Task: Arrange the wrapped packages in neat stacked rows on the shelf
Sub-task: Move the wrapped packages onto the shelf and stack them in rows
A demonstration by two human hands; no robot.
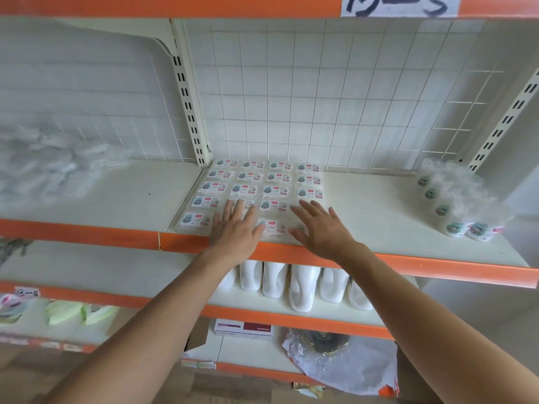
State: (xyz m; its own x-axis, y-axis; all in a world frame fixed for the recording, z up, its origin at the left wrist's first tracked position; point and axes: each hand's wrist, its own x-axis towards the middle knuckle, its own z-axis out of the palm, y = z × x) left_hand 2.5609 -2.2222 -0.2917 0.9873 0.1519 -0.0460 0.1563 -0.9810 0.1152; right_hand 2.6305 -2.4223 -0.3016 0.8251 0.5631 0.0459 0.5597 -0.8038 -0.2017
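Observation:
Several flat wrapped packages (264, 182) with white labels lie in neat rows on the cream shelf (373, 205), reaching from the wire grid back to the orange front edge. My left hand (236, 231) lies flat with fingers spread on the front packages of the second column. My right hand (322, 228) is spread flat over the front right packages. Neither hand grips anything. One front package (274, 227) shows between the two hands.
A clear bag of round labelled packs (455, 205) lies at the shelf's right end. Crumpled clear plastic (43, 167) sits on the left bay. White items (303, 284) stand on the shelf below. The orange shelf lip (437, 268) runs along the front.

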